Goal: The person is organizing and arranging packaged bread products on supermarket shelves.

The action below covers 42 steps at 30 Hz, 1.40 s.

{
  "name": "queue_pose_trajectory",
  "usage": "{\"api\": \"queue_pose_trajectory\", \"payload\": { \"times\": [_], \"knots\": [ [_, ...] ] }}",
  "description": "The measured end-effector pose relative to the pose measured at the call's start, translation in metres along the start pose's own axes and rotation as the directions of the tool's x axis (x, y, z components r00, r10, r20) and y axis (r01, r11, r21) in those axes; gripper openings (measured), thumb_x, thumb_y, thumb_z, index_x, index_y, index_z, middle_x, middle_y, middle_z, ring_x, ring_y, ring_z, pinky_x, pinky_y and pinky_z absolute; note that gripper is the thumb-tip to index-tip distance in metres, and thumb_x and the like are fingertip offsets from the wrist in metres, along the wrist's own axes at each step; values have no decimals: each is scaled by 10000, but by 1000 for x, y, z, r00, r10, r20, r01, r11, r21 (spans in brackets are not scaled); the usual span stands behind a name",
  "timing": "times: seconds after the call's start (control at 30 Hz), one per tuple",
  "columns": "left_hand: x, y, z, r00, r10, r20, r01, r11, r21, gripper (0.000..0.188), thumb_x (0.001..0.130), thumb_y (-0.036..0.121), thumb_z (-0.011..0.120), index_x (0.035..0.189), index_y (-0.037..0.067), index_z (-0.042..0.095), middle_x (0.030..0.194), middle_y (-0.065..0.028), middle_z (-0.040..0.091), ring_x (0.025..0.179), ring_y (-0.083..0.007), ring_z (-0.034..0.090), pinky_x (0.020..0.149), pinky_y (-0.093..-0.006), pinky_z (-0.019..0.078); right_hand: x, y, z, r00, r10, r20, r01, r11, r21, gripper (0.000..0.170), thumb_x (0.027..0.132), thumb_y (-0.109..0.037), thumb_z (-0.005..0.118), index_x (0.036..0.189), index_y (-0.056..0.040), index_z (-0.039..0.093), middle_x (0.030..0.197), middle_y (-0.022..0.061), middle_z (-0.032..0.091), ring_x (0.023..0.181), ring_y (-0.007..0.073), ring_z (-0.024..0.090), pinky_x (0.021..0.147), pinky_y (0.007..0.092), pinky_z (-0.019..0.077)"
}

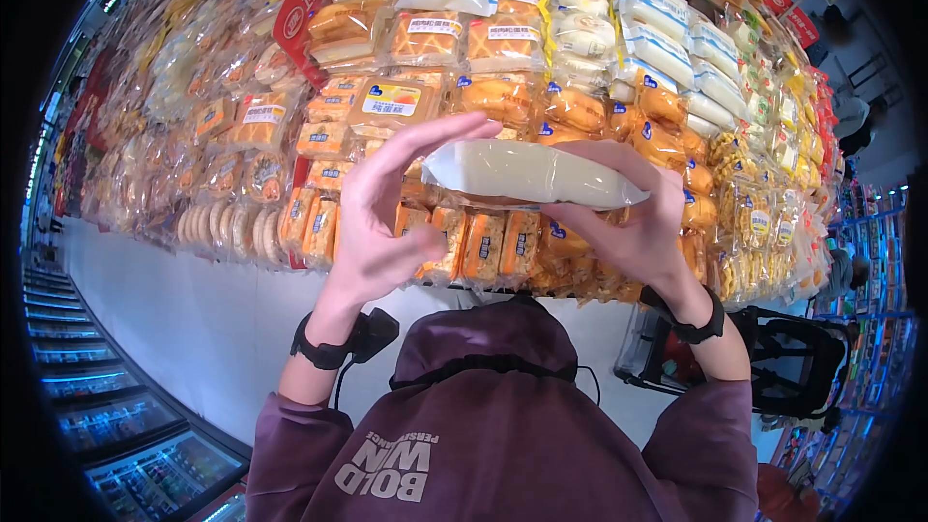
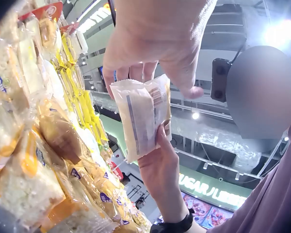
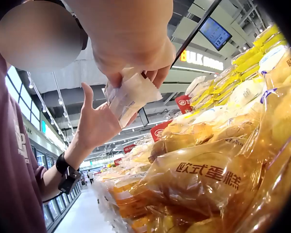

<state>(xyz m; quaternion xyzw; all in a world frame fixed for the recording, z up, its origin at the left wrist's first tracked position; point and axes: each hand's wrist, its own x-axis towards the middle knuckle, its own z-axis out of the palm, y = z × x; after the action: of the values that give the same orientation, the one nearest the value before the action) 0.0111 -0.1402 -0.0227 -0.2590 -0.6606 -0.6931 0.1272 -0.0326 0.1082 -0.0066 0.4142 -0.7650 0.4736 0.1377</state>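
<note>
Above the bakery display, a white plastic-wrapped packet (image 1: pixel 532 172) is held up in front of the person. My right hand (image 1: pixel 633 222) grips its right end, with fingers on the far side and thumb on the near side. A barcode and a dark stripe show on the packet (image 2: pixel 138 114) in the left wrist view. Around its other end curves my left hand (image 1: pixel 372 217), long fingers reaching along the far side. Its thumb stands away from the wrapper, as the right wrist view shows with the left hand (image 3: pixel 99 126) spread.
Orange-wrapped cakes (image 1: pixel 483 246) line the near edge of the display, right below the hands. Farther back lie clear-bagged buns (image 1: pixel 575 106) and blue-striped white packs (image 1: pixel 657 48). A black cart (image 1: pixel 793 358) stands to the right, and freezers (image 1: pixel 164 454) run along the left.
</note>
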Motion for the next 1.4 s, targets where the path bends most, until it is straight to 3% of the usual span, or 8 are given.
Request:
{"api": "queue_pose_trajectory", "payload": {
  "times": [0.03,0.23,0.43,0.67,1.03,1.13,1.27,1.4],
  "knots": [
    [1,1,2,1000,26,2,-26,999,-22,702,770,305,887,1319,-24,599,1232,-145,682,1163,-231,648,1055,-373,459,0,0,1,999,46,-10,-46,998,42,368,776,-65,841,1111,12,709,1045,116,746,899,204,729,815,308,567],
    [1,16,12,973,-196,-123,206,976,69,564,689,6,907,1191,-26,652,1085,-84,730,1021,-137,679,929,-314,532,0,-7,4,955,295,21,-284,897,340,397,791,-116,861,1127,12,693,988,67,745,881,118,708,804,279,565],
    [2,19,16,947,-273,-166,284,958,46,531,710,18,894,1184,-25,659,1079,-93,733,1016,-137,683,947,-311,528,0,-5,5,928,368,64,-361,840,406,397,775,-127,878,1097,2,686,971,43,731,882,100,687,802,264,556],
    [22,35,18,988,-110,-113,144,922,359,514,670,65,894,1146,-4,714,1054,-97,750,951,-149,716,877,-306,557,-15,8,20,827,500,256,-551,632,545,410,769,-55,879,1101,10,647,985,45,724,922,95,674,835,266,541],
    [33,47,20,983,-173,58,118,844,523,428,644,106,899,1050,50,778,940,-70,765,848,-139,729,810,-275,558,-28,3,36,840,459,289,-537,632,559,620,784,-79,871,1304,-17,540,1137,73,712,1021,117,677,869,283,552],
    [27,34,15,997,-70,21,54,902,428,482,642,85,912,1092,28,747,994,-71,759,897,-143,724,844,-287,563,-25,2,33,860,442,253,-501,643,580,570,779,-91,875,1245,-22,553,1127,78,710,1006,116,676,875,287,538],
    [18,26,11,980,-156,-128,183,953,242,516,677,52,913,1147,4,706,988,-76,757,925,-130,718,825,-285,582,-20,5,16,909,399,116,-408,804,432,540,758,-53,870,1194,-42,551,1115,97,714,1016,143,677,893,310,530],
    [3,18,10,947,-293,-135,312,937,155,530,680,39,923,1149,-30,685,1035,-105,750,965,-138,712,870,-284,575,-4,-1,13,920,391,-6,-328,779,535,565,742,-75,884,1197,-52,551,1098,90,701,1065,173,679,905,323,534]
  ]
}}
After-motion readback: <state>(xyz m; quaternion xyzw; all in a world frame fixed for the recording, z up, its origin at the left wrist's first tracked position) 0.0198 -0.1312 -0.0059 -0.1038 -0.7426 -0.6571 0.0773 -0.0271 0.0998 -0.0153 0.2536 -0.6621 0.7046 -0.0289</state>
